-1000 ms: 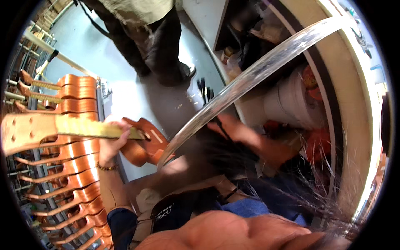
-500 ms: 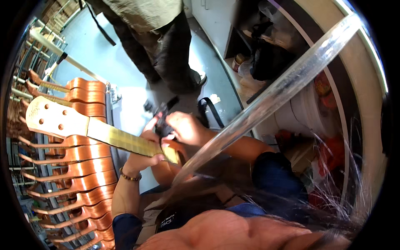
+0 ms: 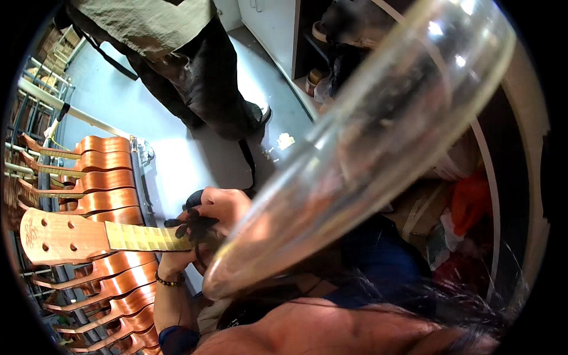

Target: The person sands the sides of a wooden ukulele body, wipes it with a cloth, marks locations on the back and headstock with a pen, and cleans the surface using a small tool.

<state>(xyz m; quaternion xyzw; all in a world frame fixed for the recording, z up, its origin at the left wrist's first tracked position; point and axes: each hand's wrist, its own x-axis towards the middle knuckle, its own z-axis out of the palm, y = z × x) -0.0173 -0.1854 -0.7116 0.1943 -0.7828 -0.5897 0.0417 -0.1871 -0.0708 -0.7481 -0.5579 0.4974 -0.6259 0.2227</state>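
Observation:
A ukulele neck [image 3: 139,237] with a pale headstock and taped yellow fretboard points left, its four-holed head over the rack. My left hand [image 3: 177,258], below a beaded bracelet, grips it from underneath near its right end; most of its fingers are hidden. My right hand [image 3: 226,208] is closed on a black tool [image 3: 198,225] with rounded ends, which lies across the fretboard. Its exact kind does not show. Whatever joins the neck on the right is hidden behind a clear curved plastic piece [image 3: 355,154] crossing the foreground.
On the left, a rack [image 3: 139,171] carries a row of glossy copper-brown ukuleles [image 3: 103,177]. Ahead stands another person [image 3: 183,65] in dark trousers. Shelves with bags and a cardboard box [image 3: 417,213] line the right. Pale scraps [image 3: 285,141] lie on the floor.
The neck has swung nearly level and shifted left and down. My right hand has brought the black tool from beyond the neck onto the fretboard. The clear piece looms larger.

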